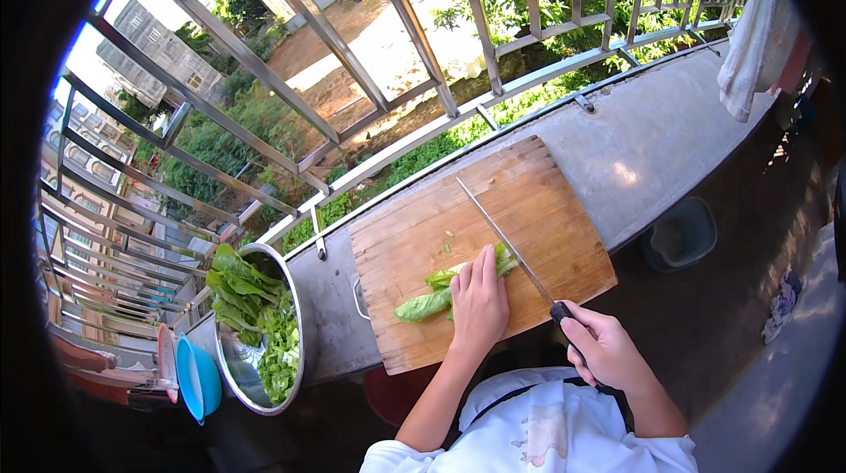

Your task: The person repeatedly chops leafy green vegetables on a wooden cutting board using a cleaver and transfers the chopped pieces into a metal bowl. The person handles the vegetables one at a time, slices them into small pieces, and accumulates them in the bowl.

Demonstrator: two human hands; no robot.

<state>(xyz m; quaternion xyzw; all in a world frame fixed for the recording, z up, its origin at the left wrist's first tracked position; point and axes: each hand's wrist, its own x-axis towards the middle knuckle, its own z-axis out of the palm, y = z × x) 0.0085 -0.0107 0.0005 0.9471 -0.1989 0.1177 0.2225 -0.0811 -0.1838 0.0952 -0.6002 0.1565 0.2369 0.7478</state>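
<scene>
A bunch of green leafy lettuce (423,306) lies on the wooden cutting board (555,209). My left hand (479,297) presses down on it with the fingers closed over the stalks, leaving the leafy end sticking out to the left and the cut end to the right. In my right hand (604,345) is the black handle of a kitchen knife (505,238). Its long blade points away from me, just right of the lettuce's cut end. Small green scraps are scattered on the board's far half.
A metal bowl (302,332) at the left holds whole leaves and chopped greens. Beside it are a blue basin (199,376) and a pinkish one. Metal railings (344,68) run along the ledge (652,143). A grey tub (683,233) stands lower right; a white cloth (749,59) hangs far right.
</scene>
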